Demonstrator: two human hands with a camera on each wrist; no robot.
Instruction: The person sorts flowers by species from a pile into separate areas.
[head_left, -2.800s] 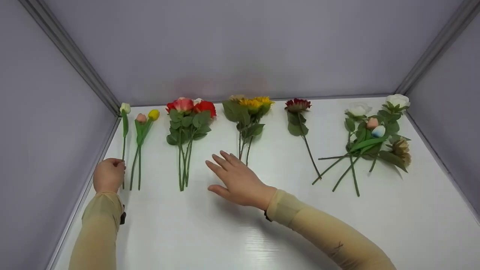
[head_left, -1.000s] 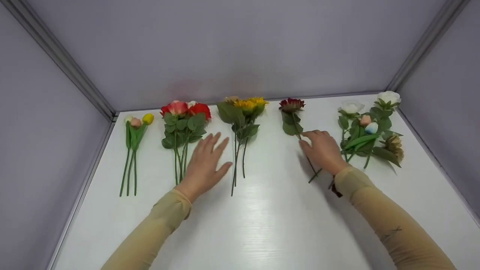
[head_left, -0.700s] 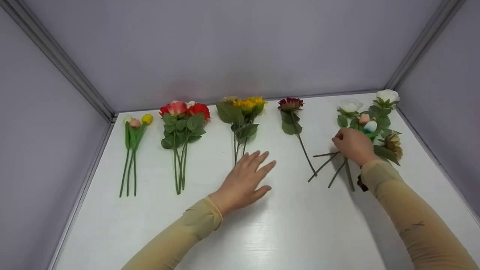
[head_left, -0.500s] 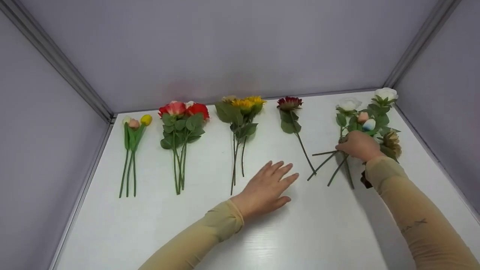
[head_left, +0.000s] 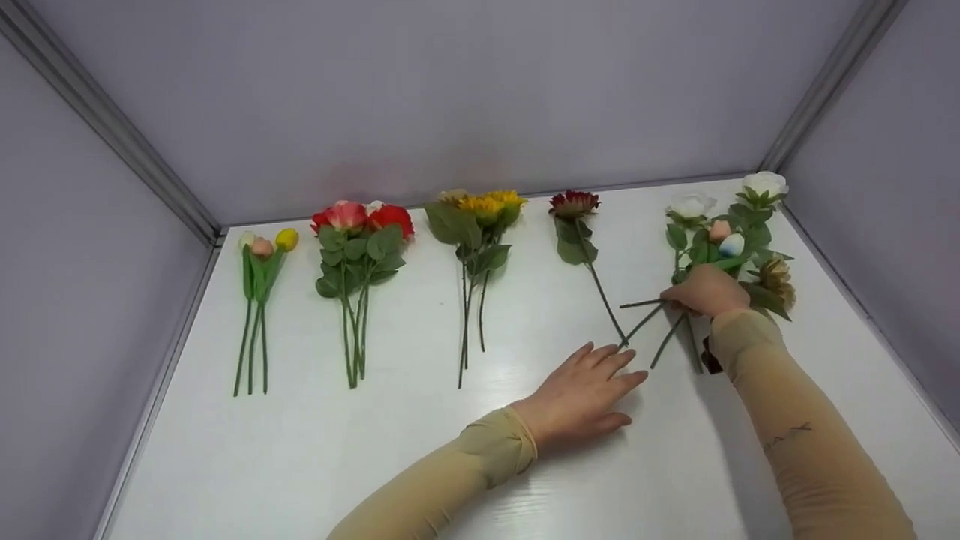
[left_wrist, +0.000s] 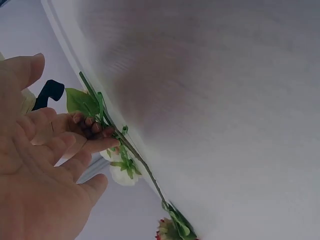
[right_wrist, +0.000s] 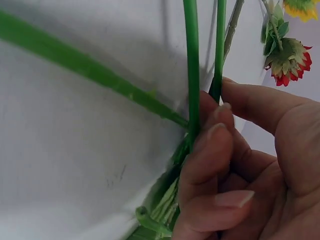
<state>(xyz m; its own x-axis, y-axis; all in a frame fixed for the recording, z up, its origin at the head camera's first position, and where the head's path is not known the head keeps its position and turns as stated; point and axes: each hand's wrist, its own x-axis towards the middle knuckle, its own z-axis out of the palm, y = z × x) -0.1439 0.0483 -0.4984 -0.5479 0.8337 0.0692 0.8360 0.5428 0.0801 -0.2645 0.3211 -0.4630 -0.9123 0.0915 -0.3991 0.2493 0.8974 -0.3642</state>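
Note:
A loose pile of artificial flowers (head_left: 731,244) with white, pink, blue and tan heads lies at the right of the white table (head_left: 420,465). My right hand (head_left: 701,291) grips stems of this pile; in the right wrist view its fingers (right_wrist: 215,150) pinch two green stems (right_wrist: 192,75). With straight fingers my left hand (head_left: 592,390) lies flat and open on the table, its fingertips near the lower end of the dark red flower's stem (head_left: 607,304). In the left wrist view the open left hand (left_wrist: 45,165) faces the right hand's fingers (left_wrist: 92,127) on a stem.
Sorted groups lie in a row along the back: tulip buds (head_left: 259,259) at far left, red and pink roses (head_left: 360,240), sunflowers (head_left: 480,217), one dark red flower (head_left: 574,206). Grey walls close in the table on three sides.
My left hand let go of the tulip stem at far left and swept right across the table. My right hand moved right and took hold of stems in the mixed pile.

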